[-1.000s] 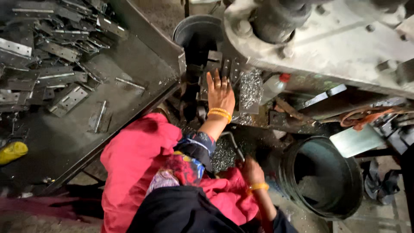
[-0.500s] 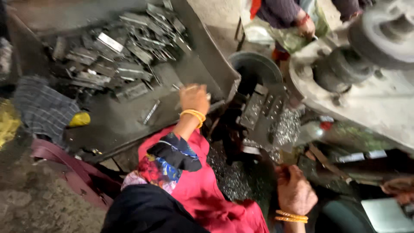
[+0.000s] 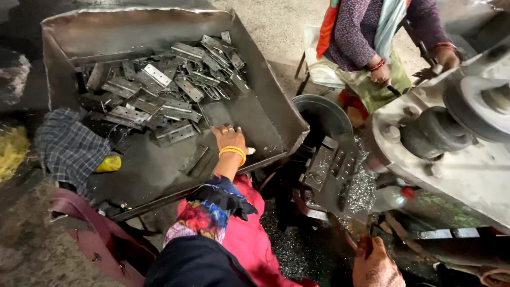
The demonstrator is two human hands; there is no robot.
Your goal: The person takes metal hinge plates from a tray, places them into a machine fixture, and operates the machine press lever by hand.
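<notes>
Left hand (image 3: 228, 139): yellow-orange bangles at wrist, rings on fingers, multicoloured floral sleeve, red, blue, black. Pink-red garment over lap, dark top near camera. Right hand (image 3: 376, 263) bare, wrist out of frame.

Dark metal tray (image 3: 255, 106), heaped flat metal plates (image 3: 159, 95) and the left hand (image 3: 228, 139) on its floor

Left hand (image 3: 228, 138) reaching forward, palm down, right hand (image 3: 376, 263) low, fingers curled

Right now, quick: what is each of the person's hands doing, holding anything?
Left hand: open, palm down in the metal tray, holding nothing visible.
Right hand: low by the press die; cannot tell whether it grips anything.
</notes>
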